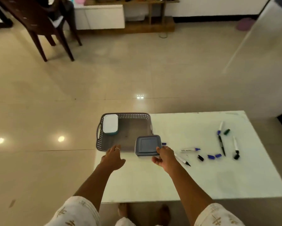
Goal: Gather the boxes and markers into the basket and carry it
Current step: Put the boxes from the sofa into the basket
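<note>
A white-lidded box (110,123) sits in the basket (125,116); the left hand (112,158) hovers open at its near rim; the right hand (165,156) grips a grey box (147,145) at its right corner, likely going in next; markers (221,145) wait rightward on the desk (202,176).

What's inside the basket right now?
One white-lidded box sits in the basket's far left corner. The grey box in the right hand covers the near right corner; that part is hidden.

One basket (125,139), two boxes (110,123) (148,145), five markers (220,127) (190,150) (222,145) (236,145) (182,160), several loose caps (226,131).
</note>
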